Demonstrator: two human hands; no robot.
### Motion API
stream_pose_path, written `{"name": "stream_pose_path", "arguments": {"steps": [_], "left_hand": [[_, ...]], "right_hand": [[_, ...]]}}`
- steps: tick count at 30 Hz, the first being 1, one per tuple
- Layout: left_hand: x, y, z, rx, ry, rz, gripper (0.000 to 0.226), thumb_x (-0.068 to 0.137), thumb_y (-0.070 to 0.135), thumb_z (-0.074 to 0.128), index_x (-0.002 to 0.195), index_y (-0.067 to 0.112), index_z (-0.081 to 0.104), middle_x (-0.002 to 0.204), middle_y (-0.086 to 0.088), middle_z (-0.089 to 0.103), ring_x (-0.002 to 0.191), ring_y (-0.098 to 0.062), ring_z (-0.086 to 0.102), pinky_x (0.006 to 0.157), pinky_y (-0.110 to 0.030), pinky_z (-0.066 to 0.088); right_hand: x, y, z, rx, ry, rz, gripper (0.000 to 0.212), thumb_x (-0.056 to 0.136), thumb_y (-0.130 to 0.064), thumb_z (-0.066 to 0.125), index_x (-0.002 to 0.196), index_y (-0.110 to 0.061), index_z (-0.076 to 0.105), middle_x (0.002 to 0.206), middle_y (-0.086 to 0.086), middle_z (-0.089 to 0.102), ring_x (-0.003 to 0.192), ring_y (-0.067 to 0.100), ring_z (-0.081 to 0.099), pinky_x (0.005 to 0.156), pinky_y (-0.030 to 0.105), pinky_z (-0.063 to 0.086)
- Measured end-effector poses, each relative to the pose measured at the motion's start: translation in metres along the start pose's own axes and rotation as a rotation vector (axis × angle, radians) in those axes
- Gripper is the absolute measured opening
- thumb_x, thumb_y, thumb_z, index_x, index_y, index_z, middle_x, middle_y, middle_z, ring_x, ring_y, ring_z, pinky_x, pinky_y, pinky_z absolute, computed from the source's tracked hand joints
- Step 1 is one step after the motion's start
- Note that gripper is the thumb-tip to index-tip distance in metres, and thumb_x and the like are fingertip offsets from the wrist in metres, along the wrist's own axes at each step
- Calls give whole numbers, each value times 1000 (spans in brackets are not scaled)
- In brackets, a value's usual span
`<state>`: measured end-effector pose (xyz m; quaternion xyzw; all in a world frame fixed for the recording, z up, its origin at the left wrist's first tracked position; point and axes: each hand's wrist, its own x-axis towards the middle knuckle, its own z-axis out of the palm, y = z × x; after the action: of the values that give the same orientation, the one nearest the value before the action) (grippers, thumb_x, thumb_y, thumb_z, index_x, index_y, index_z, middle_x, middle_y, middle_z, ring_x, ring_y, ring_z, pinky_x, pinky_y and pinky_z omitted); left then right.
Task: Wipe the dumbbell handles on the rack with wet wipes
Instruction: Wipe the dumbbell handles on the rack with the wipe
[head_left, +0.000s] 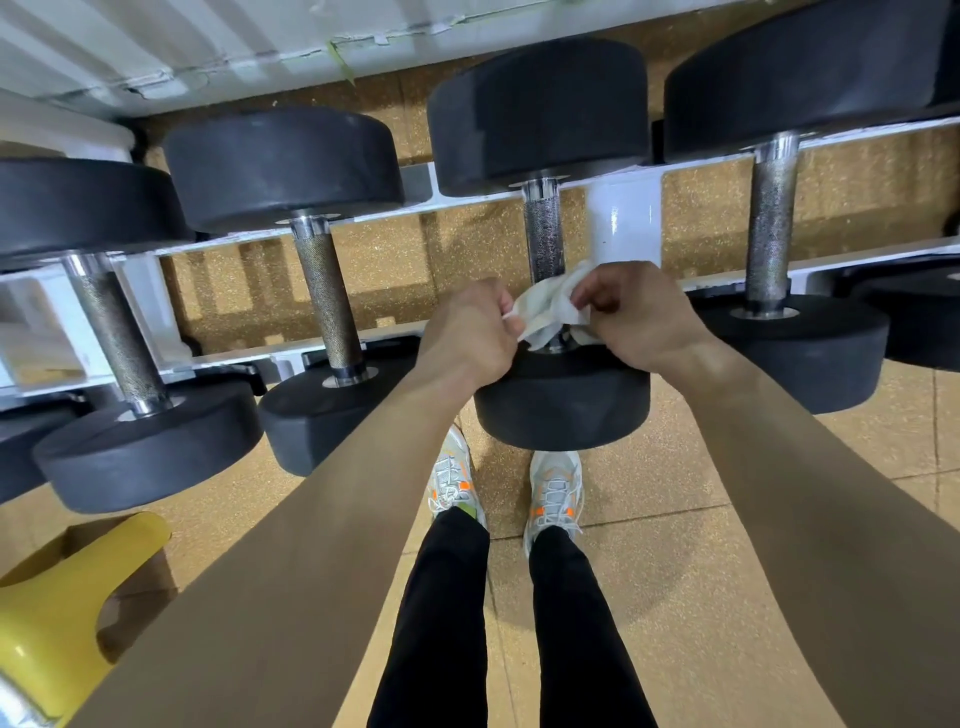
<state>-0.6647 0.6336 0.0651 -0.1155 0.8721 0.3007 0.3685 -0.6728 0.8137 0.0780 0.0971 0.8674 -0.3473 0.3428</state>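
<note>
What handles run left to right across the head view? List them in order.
Leftmost knurled steel handle → second knurled steel handle → dark knurled handle, white wet wipe held at its near end by left hand and right hand → rightmost knurled steel handle.

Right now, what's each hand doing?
Left hand: pinching the wet wipe.
Right hand: pinching the same wipe, at the dumbbell handle.

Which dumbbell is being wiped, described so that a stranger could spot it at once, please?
Start at the white rack. Four lie on it in plain view; the dumbbell is third from the left. It alone has a white wipe at its handle, held by the left hand and right hand.
</note>
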Motion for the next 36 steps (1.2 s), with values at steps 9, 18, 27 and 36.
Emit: {"name": "stream_pose_path", "arguments": {"steps": [9,18,27,36], "left_hand": [[27,33,-5,-8,209,-99,19,95,19,65,113,15,58,89,-1,55,87,-23,61,77,-36,56],[-4,6,-5,-273,222,10,10,101,29,59,94,22,56,83,10,58,73,-6,56,62,-25,44],[13,-5,-9,183,149,-42,9,98,27,64,102,19,65,99,-2,64,88,-21,62,69,-31,49],[21,10,-18,-24,460,-87,24,100,37,57,106,15,66,92,-1,61,89,-23,62,72,-26,44]], "right_hand": [[19,-10,-3,-68,251,-55,23,92,-1,51,97,-14,69,92,1,67,81,15,58,55,3,34],[28,-19,1,-281,27,99,20,92,-10,62,112,-8,67,116,14,67,113,32,63,89,26,43],[24,-15,-14,-345,-200,-35,3,83,-2,66,84,-2,68,81,6,60,85,25,59,54,24,38],[26,-6,-2,144,331,38,17,89,-9,62,88,-25,68,87,-7,67,86,10,64,64,7,41]]}}
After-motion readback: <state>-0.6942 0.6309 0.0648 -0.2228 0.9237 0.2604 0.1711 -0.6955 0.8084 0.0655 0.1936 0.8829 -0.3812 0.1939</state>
